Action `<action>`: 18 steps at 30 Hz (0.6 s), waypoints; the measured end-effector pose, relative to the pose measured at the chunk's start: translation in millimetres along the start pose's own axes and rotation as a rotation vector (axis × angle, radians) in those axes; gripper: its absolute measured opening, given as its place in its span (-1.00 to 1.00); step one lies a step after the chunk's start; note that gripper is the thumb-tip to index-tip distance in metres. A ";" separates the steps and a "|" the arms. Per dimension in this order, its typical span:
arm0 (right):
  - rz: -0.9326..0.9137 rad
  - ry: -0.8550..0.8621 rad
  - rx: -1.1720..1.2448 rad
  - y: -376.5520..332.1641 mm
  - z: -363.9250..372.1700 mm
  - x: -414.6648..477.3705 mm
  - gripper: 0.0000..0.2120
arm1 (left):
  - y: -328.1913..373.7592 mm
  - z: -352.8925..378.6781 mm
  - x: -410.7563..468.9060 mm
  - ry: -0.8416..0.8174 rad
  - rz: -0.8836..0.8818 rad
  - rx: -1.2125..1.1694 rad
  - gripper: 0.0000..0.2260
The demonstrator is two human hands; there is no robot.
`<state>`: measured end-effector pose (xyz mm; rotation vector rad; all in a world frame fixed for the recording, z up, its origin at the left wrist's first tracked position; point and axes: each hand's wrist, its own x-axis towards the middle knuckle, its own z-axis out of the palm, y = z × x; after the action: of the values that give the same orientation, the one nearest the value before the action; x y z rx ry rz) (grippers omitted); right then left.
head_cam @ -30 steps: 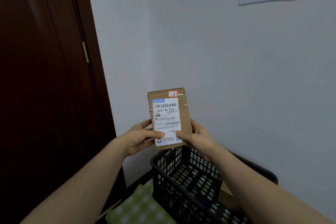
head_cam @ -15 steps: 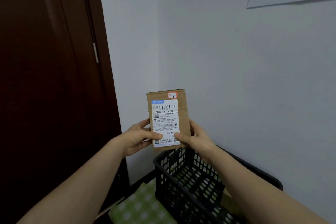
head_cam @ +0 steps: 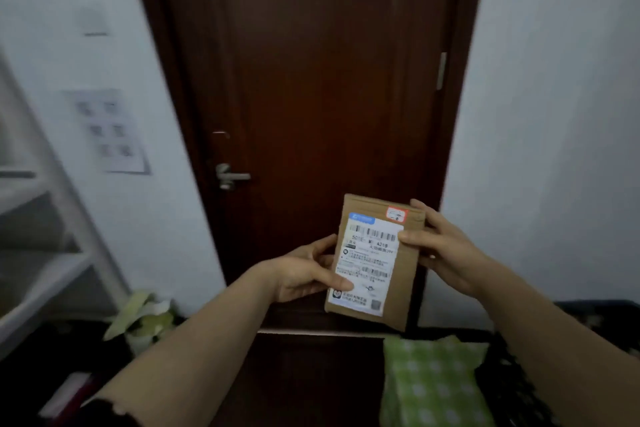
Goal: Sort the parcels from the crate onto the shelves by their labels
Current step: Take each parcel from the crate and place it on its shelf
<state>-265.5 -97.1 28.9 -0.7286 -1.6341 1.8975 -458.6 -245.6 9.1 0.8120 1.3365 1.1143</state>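
Cardboard parcel (head_cam: 375, 263), label facing up, is held in the air before the door (head_cam: 311, 80), left of the crate (head_cam: 519, 388). Left hand (head_cam: 304, 274) pinches its lower left edge; right hand (head_cam: 440, 246) grips its top right corner. Best read the label fully, then match it to the shelves (head_cam: 41, 274) before letting go

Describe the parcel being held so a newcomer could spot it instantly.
Find the dark brown door straight ahead; in front of its lower part, the left hand and right hand hold a flat brown cardboard parcel. Unlike the green checked bag below it, it carries a white barcode label and a small red sticker at its top corner.
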 end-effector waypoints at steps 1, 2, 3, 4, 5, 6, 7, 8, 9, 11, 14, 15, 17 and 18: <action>0.015 -0.062 -0.012 0.3 27.8 5.2 -0.13 | -2.8 -18.7 -21.0 0.029 0.006 0.001 -0.16; 0.023 -0.123 -0.025 1.5 56.1 11.5 -0.13 | -6.2 -37.5 -42.4 0.060 0.019 -0.002 -0.18; 0.023 -0.169 -0.045 1.2 86.3 15.1 -0.13 | -10.0 -56.8 -63.9 0.094 0.037 -0.008 -0.20; 0.015 -0.205 -0.065 1.7 114.7 20.2 -0.15 | -13.5 -75.3 -84.8 0.127 0.055 -0.020 -0.22; 0.007 -0.232 -0.079 1.9 144.6 24.7 -0.17 | -17.2 -94.2 -105.7 0.167 0.073 -0.034 -0.23; 0.005 -0.266 -0.081 2.4 175.5 29.6 -0.19 | -20.4 -113.0 -127.9 0.217 0.099 -0.054 -0.24; 0.002 -0.299 -0.077 3.1 208.3 33.7 -0.21 | -23.1 -130.9 -151.2 0.275 0.135 -0.074 -0.28; 0.001 -0.340 -0.072 5.7 243.1 39.0 -0.20 | -26.1 -148.7 -175.8 0.350 0.171 -0.091 -0.34; 0.002 -0.389 -0.068 8.3 280.4 42.2 -0.16 | -29.0 -167.7 -200.7 0.442 0.196 -0.104 -0.43; 0.019 -0.470 -0.068 18.0 355.9 46.7 -0.10 | -36.0 -205.1 -254.0 0.636 0.235 -0.140 -0.56; 0.052 -0.587 -0.046 35.2 464.9 48.3 -0.25 | -55.2 -263.4 -334.2 0.907 0.289 -0.180 -0.62; 0.067 -0.626 -0.046 41.7 498.9 47.6 -0.29 | -62.8 -279.7 -360.5 0.986 0.291 -0.187 -0.64; 0.090 -0.690 -0.048 54.7 561.0 42.9 -0.36 | -76.9 -305.3 -407.3 1.110 0.274 -0.192 -0.68; 0.105 -0.713 -0.046 61.1 588.9 39.6 -0.37 | -83.9 -316.7 -427.1 1.150 0.266 -0.194 -0.70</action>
<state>-707.0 -493.4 39.1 -0.1391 -2.0793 2.3676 -713.7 -718.9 34.2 0.1385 2.0105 2.0386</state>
